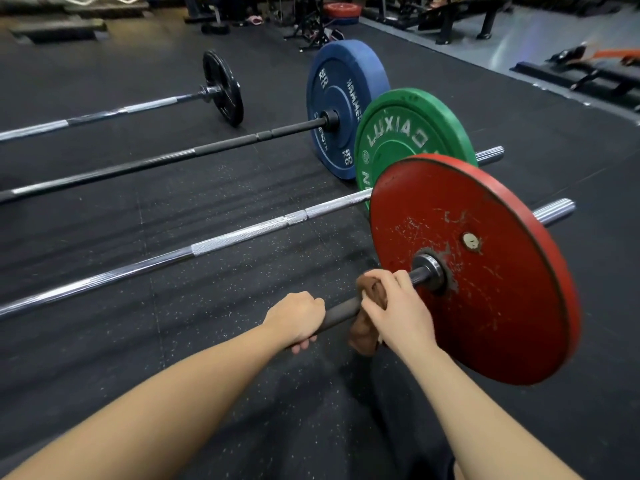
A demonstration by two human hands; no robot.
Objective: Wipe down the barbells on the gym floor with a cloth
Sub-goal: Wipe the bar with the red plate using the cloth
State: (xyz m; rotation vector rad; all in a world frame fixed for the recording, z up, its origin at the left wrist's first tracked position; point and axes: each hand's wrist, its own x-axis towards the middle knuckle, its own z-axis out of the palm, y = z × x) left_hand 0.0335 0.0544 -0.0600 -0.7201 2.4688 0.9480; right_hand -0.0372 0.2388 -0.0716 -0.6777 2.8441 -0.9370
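Observation:
Several barbells lie side by side on the black rubber floor. The nearest one has a dark bar and a scuffed red plate. My left hand grips this bar bare, fingers curled under it. Just to its right, my right hand grips a brown cloth wrapped round the bar, close to the collar in front of the red plate. Part of the cloth hangs below the bar. Behind lie a silver bar with a green plate, a black bar with a blue plate, and a silver bar with a small black plate.
Benches and racks stand along the far edge of the floor, with a red plate lying flat among them. A machine frame sits at the right on a lighter floor. My dark trouser leg shows between my forearms.

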